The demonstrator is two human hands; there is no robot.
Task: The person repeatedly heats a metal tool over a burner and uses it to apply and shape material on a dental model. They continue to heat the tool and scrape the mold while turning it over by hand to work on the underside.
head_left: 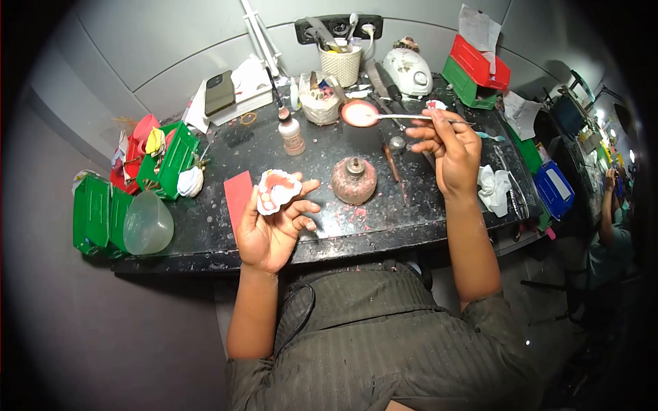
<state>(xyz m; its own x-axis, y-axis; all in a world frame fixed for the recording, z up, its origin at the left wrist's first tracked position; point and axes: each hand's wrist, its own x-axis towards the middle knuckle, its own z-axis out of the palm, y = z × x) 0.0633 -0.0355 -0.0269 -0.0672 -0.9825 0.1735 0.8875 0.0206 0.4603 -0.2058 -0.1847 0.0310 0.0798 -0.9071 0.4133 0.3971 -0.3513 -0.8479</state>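
My left hand (269,240) holds a white dental cast (292,183) with pink wax and a few teeth on it, turned up toward me. Fingers of my right hand (454,152) pinch a thin dental wax tool (404,116), held nearly level. Its tip points left, at or over a small round dish (360,119) with a pink rim; whether it touches cannot be made out. Between my hands stands a wax-spattered spirit lamp (354,181); I cannot see a flame. Just left of the cast lies a red wax sheet (238,195).
Behind the cast stands a small bottle (291,135). Green bins (92,212) and a translucent bowl (149,224) occupy the left edge. A tool cup (340,67) and white device (408,71) stand at the back. Crumpled tissue (493,188) lies at right; another person (610,229) is beyond.
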